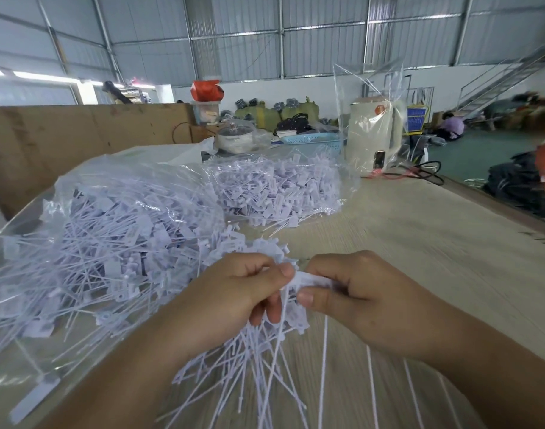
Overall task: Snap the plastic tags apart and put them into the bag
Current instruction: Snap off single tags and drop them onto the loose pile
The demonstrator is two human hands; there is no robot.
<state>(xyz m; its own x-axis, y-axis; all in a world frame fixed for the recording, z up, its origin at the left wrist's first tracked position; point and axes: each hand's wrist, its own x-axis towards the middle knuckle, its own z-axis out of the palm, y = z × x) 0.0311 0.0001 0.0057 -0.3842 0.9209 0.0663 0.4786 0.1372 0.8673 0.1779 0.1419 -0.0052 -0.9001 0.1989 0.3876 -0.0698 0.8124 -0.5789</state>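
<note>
Workbench, head view. I read the wooden table [419, 243] as filling the lower and right frame, its bare grain kept free under my hands as working room. At left centre the large clear bag [110, 212] slumps with its mouth toward frame centre, loose tags spilling from it; I judge it lies close so that finished pieces need only a short drop. A second clear bag [280, 187] of tags sits behind it at upper centre, probably stock or filled output; I cannot tell which. A cream kettle [373, 134] stands wrapped in film at upper right, apart from the work. At lower centre my left hand [234, 292] grips a bundle of joined plastic tags [274, 351], heads up, thin tails fanning toward the bottom edge so they hang out of the way. My right hand [357, 292] sits just beside it, thumb and fingers pinching one tag head [308, 278] at the bundle's top. The hands nearly touch, a short lever for snapping.
</note>
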